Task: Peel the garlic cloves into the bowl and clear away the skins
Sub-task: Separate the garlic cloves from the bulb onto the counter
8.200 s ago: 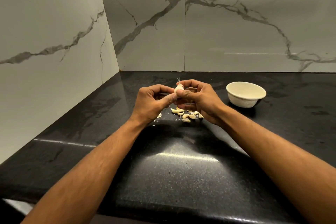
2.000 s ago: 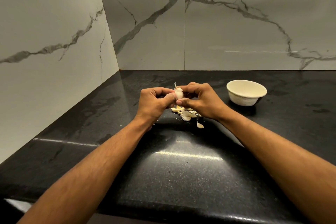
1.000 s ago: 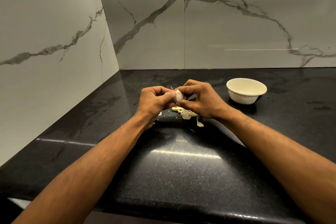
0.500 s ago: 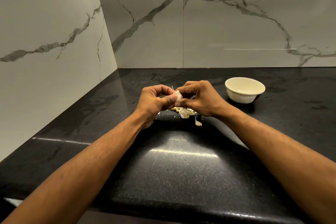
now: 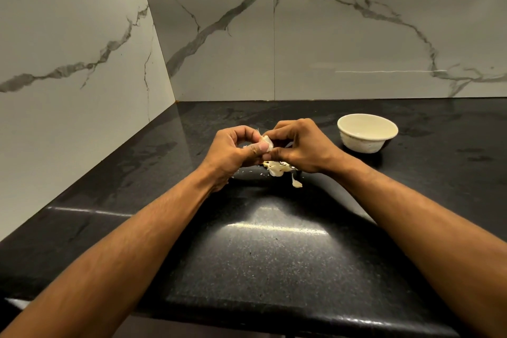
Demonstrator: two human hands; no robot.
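A pale garlic clove (image 5: 267,142) with papery skin is held above the black counter between both hands. My left hand (image 5: 233,153) pinches it with thumb and curled fingers from the left. My right hand (image 5: 301,147) pinches it from the right, fingers curled. Under the hands lies a small pile of garlic cloves and skins (image 5: 277,167), with one loose skin piece (image 5: 296,182) just in front. The cream bowl (image 5: 367,132) stands to the right of my right hand; its visible inside looks bare.
The black granite counter (image 5: 274,255) runs into a corner of white marble wall on the left (image 5: 68,63) and at the back (image 5: 356,35). Its front edge is close to me at the bottom. Tiny skin flakes dot the counter under my left hand.
Both hands have kept working the clove at the same spot, turning it slightly. One skin piece fell onto the counter in front of the pile about two seconds ago.
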